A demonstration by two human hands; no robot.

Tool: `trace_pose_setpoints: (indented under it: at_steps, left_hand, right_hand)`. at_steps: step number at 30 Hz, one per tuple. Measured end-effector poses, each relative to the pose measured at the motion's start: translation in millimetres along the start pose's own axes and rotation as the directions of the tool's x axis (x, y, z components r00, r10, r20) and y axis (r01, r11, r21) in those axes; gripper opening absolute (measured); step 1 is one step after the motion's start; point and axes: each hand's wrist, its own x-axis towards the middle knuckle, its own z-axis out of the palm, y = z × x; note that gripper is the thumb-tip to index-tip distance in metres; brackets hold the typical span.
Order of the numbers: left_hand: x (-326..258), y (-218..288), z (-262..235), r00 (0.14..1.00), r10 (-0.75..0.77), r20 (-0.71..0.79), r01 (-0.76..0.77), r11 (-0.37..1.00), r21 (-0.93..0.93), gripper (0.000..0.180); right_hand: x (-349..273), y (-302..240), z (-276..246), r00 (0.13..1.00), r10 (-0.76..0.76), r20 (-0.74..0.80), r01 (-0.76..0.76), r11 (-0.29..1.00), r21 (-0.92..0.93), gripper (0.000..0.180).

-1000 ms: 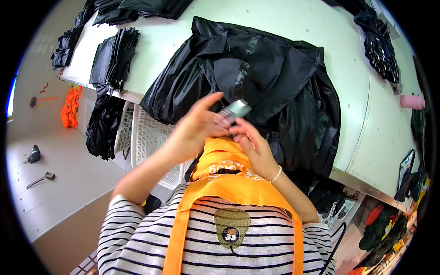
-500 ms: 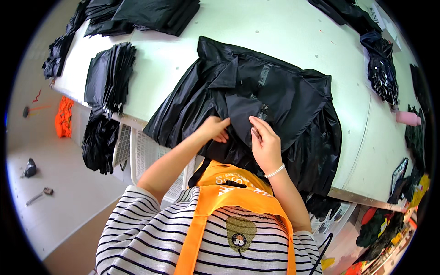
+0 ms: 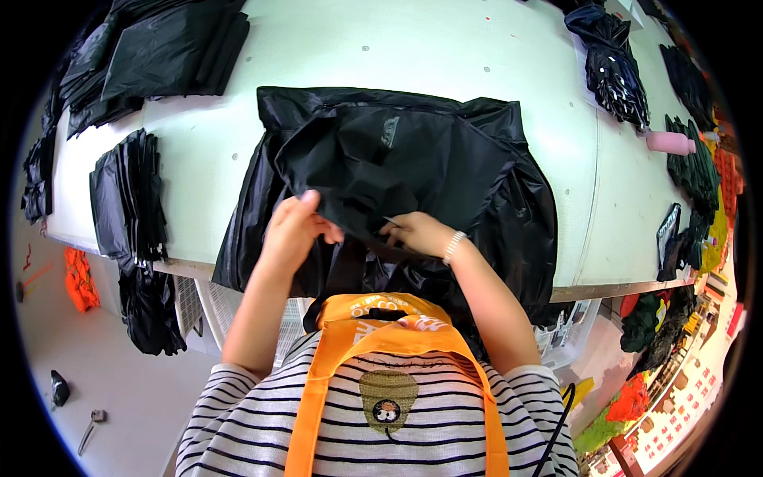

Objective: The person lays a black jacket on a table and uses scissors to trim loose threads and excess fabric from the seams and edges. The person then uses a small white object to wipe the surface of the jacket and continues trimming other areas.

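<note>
A black jacket-like garment of thin, shiny fabric [image 3: 469,171] lies spread on the pale table in front of me, its lower part hanging over the near edge. A small glossy strip [image 3: 389,132] shows on its upper middle. My left hand [image 3: 292,230] is closed at the left edge of a loose flap, thumb on top and fingers partly curled below. To its right, my right hand [image 3: 421,235] bends its fingers in on the flap's lower edge. A thin pale tip shows at those fingers; I cannot tell what it is.
Folded black pieces [image 3: 163,52] are stacked at the far left, with a hanging black bundle [image 3: 131,199] nearer. Dark bundles [image 3: 612,71] and a pink cylinder [image 3: 670,142] lie at the right. White baskets [image 3: 218,306] stand under the table's near edge.
My view has shifted, so the garment sits further left. My left hand has turned thumb-up at the flap's edge. My right hand has turned inward and lower, fingers now bent at the flap.
</note>
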Motion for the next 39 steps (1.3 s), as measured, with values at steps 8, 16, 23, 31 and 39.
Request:
trace_pose_setpoints:
  at_steps: [8,16,23,31,39]
  left_hand:
    - [1.7,-5.6,-52.4,0.986,-0.15,0.078,0.126,0.96,0.252,0.053]
    - [11.7,-96.9,-2.5,0.934,-0.304,-0.188,0.237,0.92,-0.311,0.025]
    - [11.6,-82.4,51.5,0.961,-0.265,-0.08,0.226,0.917,-0.329,0.027]
    - [-9.1,-62.0,56.9,0.986,-0.164,-0.028,0.092,0.679,-0.729,0.03]
    - [-6.8,-105.8,41.9,0.961,-0.234,0.15,0.272,0.681,-0.68,0.039]
  right_hand:
    - [-105.3,56.3,-3.4,0.871,-0.246,-0.424,0.226,0.969,-0.098,0.045]
    - [-75.8,30.4,-14.6,0.563,-0.268,-0.782,0.569,0.812,0.132,0.011]
    - [-59.9,20.3,2.6,0.646,-0.367,-0.669,0.416,0.904,-0.094,0.009]
    - [-64.5,-10.5,18.5,0.444,-0.519,-0.731,0.567,0.794,-0.219,0.005]
    - [-63.3,-21.1,30.0,0.612,-0.543,-0.574,0.379,0.839,-0.389,0.026]
